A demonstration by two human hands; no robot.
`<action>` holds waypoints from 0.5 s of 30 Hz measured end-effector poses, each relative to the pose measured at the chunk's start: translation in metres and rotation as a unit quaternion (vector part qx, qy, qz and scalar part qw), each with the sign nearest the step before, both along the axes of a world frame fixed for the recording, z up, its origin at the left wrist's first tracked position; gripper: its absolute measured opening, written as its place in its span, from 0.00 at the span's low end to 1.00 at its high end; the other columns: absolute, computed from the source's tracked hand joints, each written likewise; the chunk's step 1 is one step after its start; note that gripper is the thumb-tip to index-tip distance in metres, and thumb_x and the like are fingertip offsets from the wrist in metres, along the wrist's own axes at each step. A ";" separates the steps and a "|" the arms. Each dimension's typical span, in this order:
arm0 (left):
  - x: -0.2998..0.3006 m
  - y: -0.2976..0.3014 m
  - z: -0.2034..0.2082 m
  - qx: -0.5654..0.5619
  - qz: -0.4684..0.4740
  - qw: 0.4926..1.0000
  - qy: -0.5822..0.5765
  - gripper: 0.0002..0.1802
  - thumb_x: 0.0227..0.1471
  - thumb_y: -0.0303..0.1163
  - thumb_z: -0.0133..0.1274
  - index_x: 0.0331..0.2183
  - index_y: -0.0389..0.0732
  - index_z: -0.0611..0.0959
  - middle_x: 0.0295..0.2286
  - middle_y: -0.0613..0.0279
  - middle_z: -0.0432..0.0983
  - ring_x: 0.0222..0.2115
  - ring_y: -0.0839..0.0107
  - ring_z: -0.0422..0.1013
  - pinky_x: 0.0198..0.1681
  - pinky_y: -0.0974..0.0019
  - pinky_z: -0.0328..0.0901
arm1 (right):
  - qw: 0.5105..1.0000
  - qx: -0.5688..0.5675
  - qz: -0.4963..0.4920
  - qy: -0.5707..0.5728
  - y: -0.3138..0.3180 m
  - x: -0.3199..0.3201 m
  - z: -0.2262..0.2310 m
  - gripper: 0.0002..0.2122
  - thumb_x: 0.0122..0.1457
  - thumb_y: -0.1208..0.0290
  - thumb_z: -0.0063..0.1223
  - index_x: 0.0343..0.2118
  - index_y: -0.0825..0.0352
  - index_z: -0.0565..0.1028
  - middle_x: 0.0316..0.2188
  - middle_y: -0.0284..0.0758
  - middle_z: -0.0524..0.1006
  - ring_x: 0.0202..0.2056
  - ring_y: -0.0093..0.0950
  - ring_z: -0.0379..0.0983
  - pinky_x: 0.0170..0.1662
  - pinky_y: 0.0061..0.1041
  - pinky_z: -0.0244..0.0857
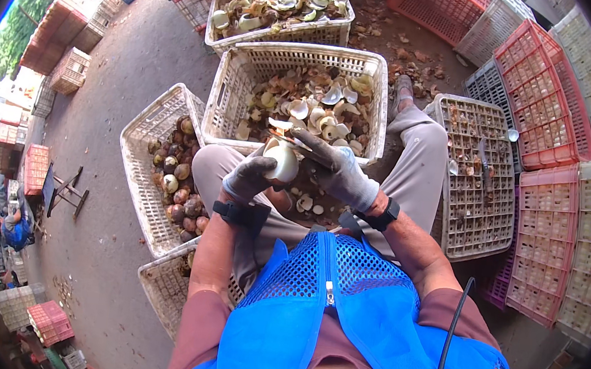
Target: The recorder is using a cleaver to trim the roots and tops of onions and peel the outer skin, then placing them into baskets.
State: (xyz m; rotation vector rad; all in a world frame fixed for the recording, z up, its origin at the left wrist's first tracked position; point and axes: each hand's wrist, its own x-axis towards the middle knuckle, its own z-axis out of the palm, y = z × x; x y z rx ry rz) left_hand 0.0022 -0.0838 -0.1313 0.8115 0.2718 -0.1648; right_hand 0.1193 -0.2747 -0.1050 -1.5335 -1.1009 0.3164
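Both hands wear grey-and-white work gloves and meet in front of me, just over the near edge of a dirty white crate (pixel 215 107). Fingers of my left hand (pixel 248 179) curl around a smooth white round fruit (pixel 282 164), which looks peeled. My right hand (pixel 347 175) reaches over the fruit's top, its fingers bent inward along a thin dark edge like a blade. What exactly it grips is hidden by the glove. Curved white and brown peel pieces (pixel 299 108) lie in the crate below.
On the left, a crate (pixel 142 190) holds brown round fruits (pixel 182 171). Beyond, another crate (pixel 282 35) is heaped with peelings. To the right, an upturned crate (pixel 475 225) carries a knife-like tool (pixel 485 168). Stacked red crates (pixel 536 87) stand further right. A person (pixel 16 227) is far left.
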 end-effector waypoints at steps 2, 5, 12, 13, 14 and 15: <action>0.003 0.003 0.009 0.037 -0.019 0.999 0.004 0.36 0.43 0.40 0.58 0.53 0.37 0.66 0.39 0.58 0.73 0.37 0.70 0.72 0.37 0.69 0.70 | 1.000 -0.005 0.014 -0.017 0.000 0.001 -0.005 0.26 0.52 0.79 0.53 0.56 0.57 0.66 0.38 0.47 0.77 0.39 0.44 0.76 0.39 0.34 0.70; 0.008 0.006 0.018 0.069 -0.099 0.993 0.000 0.40 0.41 0.43 0.59 0.54 0.38 0.65 0.38 0.59 0.72 0.32 0.72 0.72 0.30 0.71 0.68 | 1.000 -0.001 0.010 -0.011 0.007 0.003 -0.010 0.27 0.51 0.79 0.55 0.56 0.57 0.66 0.37 0.47 0.77 0.39 0.45 0.76 0.39 0.35 0.70; 0.022 -0.026 0.032 0.038 0.076 0.996 -0.024 0.38 0.48 0.47 0.57 0.56 0.40 0.64 0.42 0.59 0.71 0.34 0.71 0.72 0.34 0.68 0.69 | 0.984 0.036 -0.134 -0.112 0.014 0.003 -0.023 0.26 0.50 0.78 0.56 0.55 0.64 0.66 0.30 0.46 0.78 0.31 0.44 0.76 0.32 0.35 0.70; 0.024 -0.029 0.029 0.020 0.100 0.995 -0.026 0.36 0.49 0.47 0.56 0.56 0.41 0.65 0.42 0.60 0.71 0.35 0.71 0.72 0.35 0.69 0.69 | 0.969 0.053 -0.192 -0.147 0.017 0.004 -0.023 0.26 0.50 0.78 0.56 0.55 0.66 0.66 0.29 0.46 0.78 0.29 0.44 0.76 0.30 0.35 0.69; 0.025 -0.034 0.024 0.000 0.122 0.992 -0.027 0.35 0.50 0.46 0.55 0.55 0.42 0.65 0.42 0.60 0.72 0.36 0.71 0.72 0.36 0.69 0.69 | 0.969 0.054 -0.193 -0.148 0.019 0.003 -0.026 0.26 0.50 0.78 0.56 0.55 0.66 0.66 0.29 0.46 0.78 0.29 0.44 0.76 0.30 0.35 0.69; 0.026 -0.038 0.020 -0.019 0.143 0.989 -0.028 0.33 0.51 0.46 0.55 0.55 0.43 0.66 0.43 0.61 0.72 0.37 0.71 0.72 0.36 0.69 0.69 | 0.958 0.077 -0.230 -0.155 0.021 0.003 -0.029 0.27 0.49 0.77 0.58 0.55 0.67 0.66 0.29 0.45 0.78 0.28 0.43 0.76 0.30 0.35 0.69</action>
